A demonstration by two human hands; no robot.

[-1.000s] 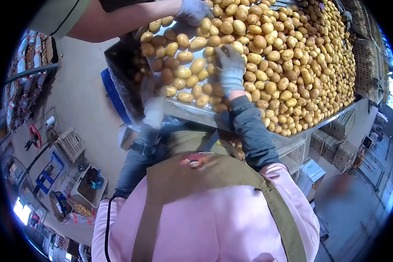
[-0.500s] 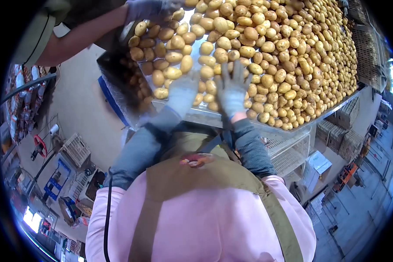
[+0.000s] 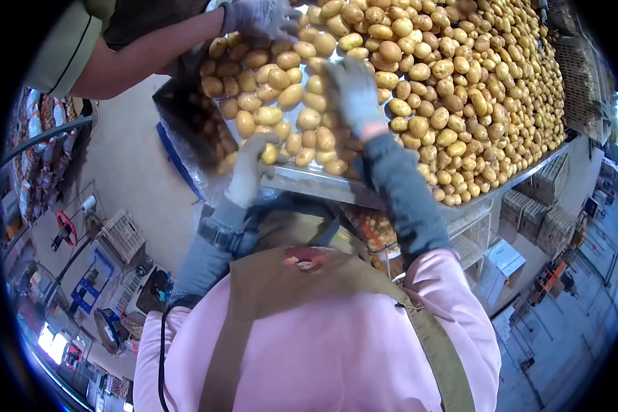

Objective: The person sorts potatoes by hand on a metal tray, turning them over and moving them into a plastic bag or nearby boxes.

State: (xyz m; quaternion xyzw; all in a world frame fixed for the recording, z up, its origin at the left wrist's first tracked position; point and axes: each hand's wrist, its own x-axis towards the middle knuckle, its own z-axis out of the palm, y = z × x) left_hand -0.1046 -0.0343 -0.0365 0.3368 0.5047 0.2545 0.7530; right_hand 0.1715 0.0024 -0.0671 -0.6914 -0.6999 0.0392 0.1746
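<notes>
Many yellow-brown potatoes (image 3: 481,103) cover a metal table (image 3: 323,184), heaped to the right and spread more thinly on the left. At the table's near edge, my left hand (image 3: 249,168), in a grey-white glove, has its thumb and fingers curled around a small yellow potato (image 3: 269,153). My right hand (image 3: 357,93), gloved alike, reaches over the potatoes in the middle. Motion blurs its fingers, so their grip does not show.
Another person's gloved hand (image 3: 261,17) is over the potatoes at upper left. A dark opening (image 3: 185,117) with potatoes lies at the table's left end. Plastic crates (image 3: 580,89) stand at the right; below the table is a rack (image 3: 470,237).
My left hand has drawn back toward the near edge and curled around a potato. My right hand has moved farther across the table. The other person's hand has shifted right and slightly nearer.
</notes>
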